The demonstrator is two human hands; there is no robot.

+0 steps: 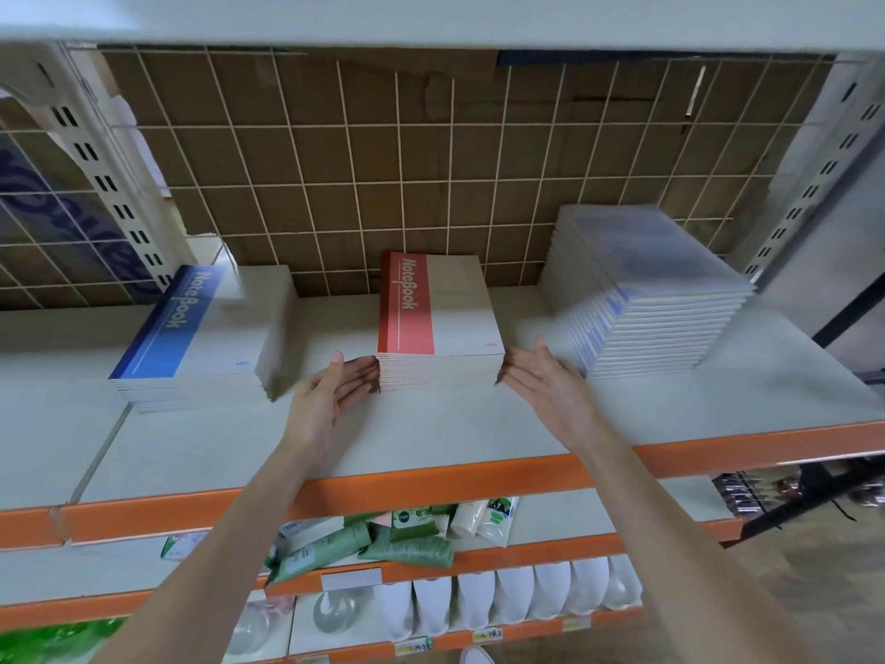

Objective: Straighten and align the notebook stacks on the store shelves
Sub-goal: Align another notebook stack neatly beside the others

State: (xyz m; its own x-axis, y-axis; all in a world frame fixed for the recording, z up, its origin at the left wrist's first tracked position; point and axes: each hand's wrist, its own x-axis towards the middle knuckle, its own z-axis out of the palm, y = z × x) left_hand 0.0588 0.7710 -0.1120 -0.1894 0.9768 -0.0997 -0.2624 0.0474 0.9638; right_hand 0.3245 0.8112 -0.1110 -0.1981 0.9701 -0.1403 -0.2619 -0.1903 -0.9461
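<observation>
A stack of red-banded notebooks (pixel 440 323) sits mid-shelf on the pale shelf board (pixel 431 438). My left hand (pixel 330 390) is flat, its fingertips at the stack's left side. My right hand (pixel 541 381) is flat too, fingertips at the stack's right side. A blue-banded notebook stack (pixel 201 328) lies to the left, its lower books fanned out toward the front. To the right, a tall stack of plastic-wrapped notebooks with blue covers (pixel 651 289) sits turned at an angle to the shelf.
A wire grid with cardboard behind it (pixel 431 160) closes the back. An upper shelf (pixel 431 21) hangs overhead. The shelf's orange front rail (pixel 431 481) runs below my arms. Lower shelves hold green tubes (pixel 383 543) and white slippers (pixel 503 601).
</observation>
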